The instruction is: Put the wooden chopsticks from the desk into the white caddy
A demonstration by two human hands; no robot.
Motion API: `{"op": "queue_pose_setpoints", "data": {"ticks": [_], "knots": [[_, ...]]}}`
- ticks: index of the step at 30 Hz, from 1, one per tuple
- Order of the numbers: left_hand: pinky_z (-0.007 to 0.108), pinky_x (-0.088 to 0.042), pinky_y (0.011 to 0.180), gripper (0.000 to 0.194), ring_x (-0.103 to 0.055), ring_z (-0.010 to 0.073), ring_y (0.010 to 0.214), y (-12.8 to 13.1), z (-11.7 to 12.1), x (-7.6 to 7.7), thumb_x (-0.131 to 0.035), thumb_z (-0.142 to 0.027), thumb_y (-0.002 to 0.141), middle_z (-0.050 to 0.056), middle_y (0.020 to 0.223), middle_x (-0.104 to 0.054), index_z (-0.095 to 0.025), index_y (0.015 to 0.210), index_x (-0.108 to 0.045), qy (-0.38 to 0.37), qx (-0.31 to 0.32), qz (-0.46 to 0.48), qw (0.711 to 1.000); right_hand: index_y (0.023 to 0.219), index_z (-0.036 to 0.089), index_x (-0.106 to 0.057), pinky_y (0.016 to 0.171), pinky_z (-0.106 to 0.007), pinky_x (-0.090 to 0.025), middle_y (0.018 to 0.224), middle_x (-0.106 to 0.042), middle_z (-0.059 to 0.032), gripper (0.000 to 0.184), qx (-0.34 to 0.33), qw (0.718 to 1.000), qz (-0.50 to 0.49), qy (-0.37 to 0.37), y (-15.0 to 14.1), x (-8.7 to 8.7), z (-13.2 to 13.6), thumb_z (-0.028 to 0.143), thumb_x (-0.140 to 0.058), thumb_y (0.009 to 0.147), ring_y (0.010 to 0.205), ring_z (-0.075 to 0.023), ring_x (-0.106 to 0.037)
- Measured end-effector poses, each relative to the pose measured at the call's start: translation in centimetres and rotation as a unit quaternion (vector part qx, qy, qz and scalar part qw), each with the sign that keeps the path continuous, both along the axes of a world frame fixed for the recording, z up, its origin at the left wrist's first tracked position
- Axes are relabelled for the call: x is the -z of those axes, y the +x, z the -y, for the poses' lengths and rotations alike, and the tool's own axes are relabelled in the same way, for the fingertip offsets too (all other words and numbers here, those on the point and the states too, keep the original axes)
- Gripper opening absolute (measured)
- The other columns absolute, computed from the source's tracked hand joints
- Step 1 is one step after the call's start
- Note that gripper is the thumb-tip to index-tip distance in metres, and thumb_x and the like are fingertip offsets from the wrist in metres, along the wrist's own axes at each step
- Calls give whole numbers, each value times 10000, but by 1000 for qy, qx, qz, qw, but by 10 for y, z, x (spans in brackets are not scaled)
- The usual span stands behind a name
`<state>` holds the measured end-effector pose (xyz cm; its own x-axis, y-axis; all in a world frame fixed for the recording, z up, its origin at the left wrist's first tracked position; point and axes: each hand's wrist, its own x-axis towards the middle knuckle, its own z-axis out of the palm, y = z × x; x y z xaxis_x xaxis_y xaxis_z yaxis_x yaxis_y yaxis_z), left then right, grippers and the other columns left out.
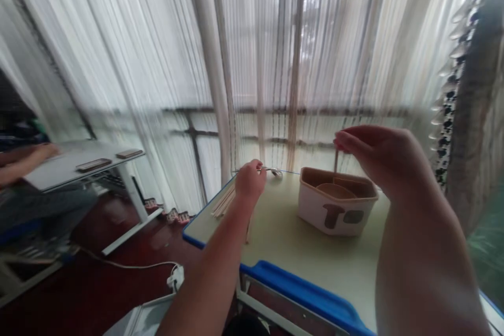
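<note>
a blue-edged table (283, 241) is supporting a white container with a brown rim (310, 211). above it, the right hand (372, 153) is pinching a thin stick (336, 161), holding it upright with the lower end reaching into the container's mouth. toward the table's left edge, pale chopsticks (223, 203) are lying in a loose bundle; beside them, the left hand (250, 181) is gripping a metal spoon (277, 174). sheer curtains (255, 63) are hanging behind.
</note>
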<state>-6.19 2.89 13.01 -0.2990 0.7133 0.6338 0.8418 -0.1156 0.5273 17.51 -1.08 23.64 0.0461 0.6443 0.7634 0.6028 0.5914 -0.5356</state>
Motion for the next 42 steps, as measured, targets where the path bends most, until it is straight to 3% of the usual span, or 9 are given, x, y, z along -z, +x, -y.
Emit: {"op": "queue_pose_setpoints", "data": {"ticks": [2, 6, 9, 12, 16, 19, 27, 34, 42], "knots": [[284, -471, 757, 198, -615, 162, 792, -21, 12, 29, -489, -207, 801, 75, 919, -672, -161, 938, -624, 45, 5, 50, 998, 786, 208, -712, 599, -286, -472, 673, -691, -31, 232, -42, 999, -6, -18, -26, 27, 12, 404, -599, 736, 631, -168, -636], [282, -491, 765, 221, -615, 148, 819, -46, 35, 74, -455, -236, 838, 78, 955, -660, -156, 968, -615, 84, 4, 136, 987, 814, 197, -706, 608, -292, -489, 736, -708, -54, 254, -136, 982, 64, -112, -81, 116, 12, 388, -547, 765, 667, -191, -653], [286, -503, 774, 242, -624, 157, 850, -51, 43, 93, -456, -254, 839, 77, 985, -663, -164, 997, -617, 63, 26, 172, 983, 902, 169, -698, 680, -307, -507, 790, -715, -80, 259, -185, 963, 85, -177, -110, 173, 4, 315, -526, 775, 724, -199, -666], [285, -509, 797, 267, -633, 163, 881, -52, 42, 100, -460, -219, 831, 81, 1015, -665, -170, 1051, -605, 34, 49, 194, 979, 1061, 206, -659, 815, -338, -492, 993, -696, -78, 328, -229, 951, 133, -162, -125, 201, 1, 237, -468, 796, 892, -206, -651], [275, -515, 799, 277, -636, 161, 892, -50, 40, 100, -461, -193, 830, 95, 1042, -660, -164, 1069, -599, 12, 63, 205, 977, 1065, 232, -668, 957, -358, -414, 1205, -605, -62, 413, -248, 934, 219, -134, -134, 211, -2, 103, -401, 776, 1084, -215, -571], [293, -509, 828, 274, -628, 168, 924, -48, 44, 96, -460, -200, 841, 95, 1075, -652, -169, 1074, -601, -17, 72, 202, 977, 1049, 237, -672, 959, -349, -406, 1199, -607, -51, 454, -259, 923, 254, -131, -136, 216, -4, 50, -404, 734, 1075, -208, -567], [320, -494, 844, 255, -630, 179, 892, -49, 50, 95, -495, -244, 832, 94, 1009, -673, -168, 1038, -625, -55, 66, 175, 981, 933, 188, -673, 884, -324, -429, 989, -668, -81, 324, -236, 932, 233, -145, -132, 217, -1, 90, -433, 739, 937, -204, -593], [329, -473, 863, 281, -621, 189, 915, -51, 47, 102, -491, -256, 820, 93, 1011, -673, -170, 1051, -625, -55, 81, 155, 983, 751, 203, -655, 912, -340, -395, 1165, -607, -59, 265, -240, 932, 238, -131, -133, 222, 1, 55, -446, 680, 1049, -214, -531], [316, -467, 890, 321, -583, 187, 1025, -56, 39, 109, -511, -161, 765, 82, 1100, -646, -181, 1058, -642, -64, 132, 122, 982, 810, 201, -557, 942, -375, -377, 1157, -597, -77, 214, -252, 945, 175, -114, -130, 220, 0, 100, -392, 719, 1094, -216, -493]]}}
